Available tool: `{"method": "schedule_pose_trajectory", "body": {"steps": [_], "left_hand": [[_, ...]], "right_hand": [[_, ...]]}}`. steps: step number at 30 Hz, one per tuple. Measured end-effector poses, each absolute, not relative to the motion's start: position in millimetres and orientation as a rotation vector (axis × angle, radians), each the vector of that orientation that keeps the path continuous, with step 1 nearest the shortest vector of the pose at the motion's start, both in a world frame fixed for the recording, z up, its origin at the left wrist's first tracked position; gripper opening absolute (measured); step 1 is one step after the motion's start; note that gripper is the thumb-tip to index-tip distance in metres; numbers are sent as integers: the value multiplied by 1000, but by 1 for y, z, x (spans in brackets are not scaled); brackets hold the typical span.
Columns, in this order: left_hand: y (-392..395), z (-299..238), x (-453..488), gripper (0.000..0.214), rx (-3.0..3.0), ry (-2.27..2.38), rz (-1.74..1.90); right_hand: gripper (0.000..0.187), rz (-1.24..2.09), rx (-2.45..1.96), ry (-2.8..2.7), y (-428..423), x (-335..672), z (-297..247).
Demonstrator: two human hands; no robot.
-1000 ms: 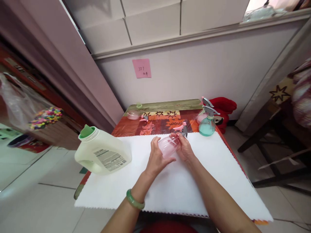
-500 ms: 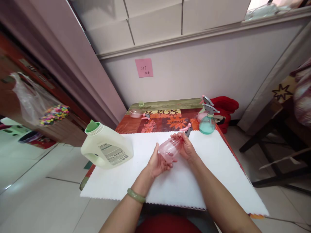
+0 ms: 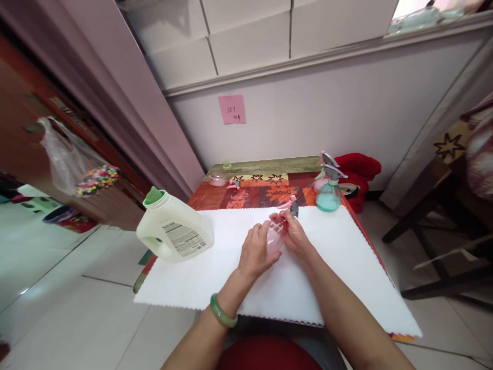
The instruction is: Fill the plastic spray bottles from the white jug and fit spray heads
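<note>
A clear pink spray bottle (image 3: 275, 239) is held tilted between both hands above the white mat (image 3: 192, 289). My left hand (image 3: 256, 252) wraps round its body, with the fingers over the far side. At its neck, my right hand (image 3: 293, 234) is closed with the fingertips pinched together. Just behind that hand, a pink and grey spray head (image 3: 291, 205) shows at the mat's far edge; whether it touches the bottle I cannot tell. To the left stands a large pale green jug (image 3: 175, 228) with its mouth uncapped.
A spray bottle with teal liquid (image 3: 328, 195) stands at the table's right edge, a pink one partly behind it. At the far left of the table lie a clear pink bottle (image 3: 219, 179) and another spray head (image 3: 234, 184). A dark stool (image 3: 431, 246) is at right.
My left hand has turned over from beneath the bottle and closed round its body. The right hand stays at the neck. The view has shifted slightly.
</note>
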State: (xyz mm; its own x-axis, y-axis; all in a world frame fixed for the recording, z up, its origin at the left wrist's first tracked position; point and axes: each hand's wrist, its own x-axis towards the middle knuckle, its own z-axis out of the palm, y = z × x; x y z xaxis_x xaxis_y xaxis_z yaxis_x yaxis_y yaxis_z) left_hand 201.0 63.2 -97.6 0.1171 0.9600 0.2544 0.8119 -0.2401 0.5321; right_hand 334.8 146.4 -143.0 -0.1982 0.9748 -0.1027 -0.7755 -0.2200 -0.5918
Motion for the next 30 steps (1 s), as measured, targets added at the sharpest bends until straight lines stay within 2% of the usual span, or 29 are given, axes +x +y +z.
{"method": "schedule_pose_trajectory", "body": {"steps": [5,9,13,18,26,30], "left_hand": [[67,-80,182,73,1051,1119,763],[60,-93,164,91,561,689,664],[47,-117,159,109,343,473,626],[39,-121,149,97,422,526,789],[41,-110,101,62,494,864,1133],[69,-115,106,75,761,1165,1428]], "right_hand": [[51,1922,-446,-578,140,343,-132],[52,1978,-358,-596,134,341,-126],[48,1901,-358,-428,142,345,-128],[39,1762,-460,-210,161,366,-132],[43,1560,-671,-205,171,377,-136],[45,1540,-818,-336,166,370,-141]]}}
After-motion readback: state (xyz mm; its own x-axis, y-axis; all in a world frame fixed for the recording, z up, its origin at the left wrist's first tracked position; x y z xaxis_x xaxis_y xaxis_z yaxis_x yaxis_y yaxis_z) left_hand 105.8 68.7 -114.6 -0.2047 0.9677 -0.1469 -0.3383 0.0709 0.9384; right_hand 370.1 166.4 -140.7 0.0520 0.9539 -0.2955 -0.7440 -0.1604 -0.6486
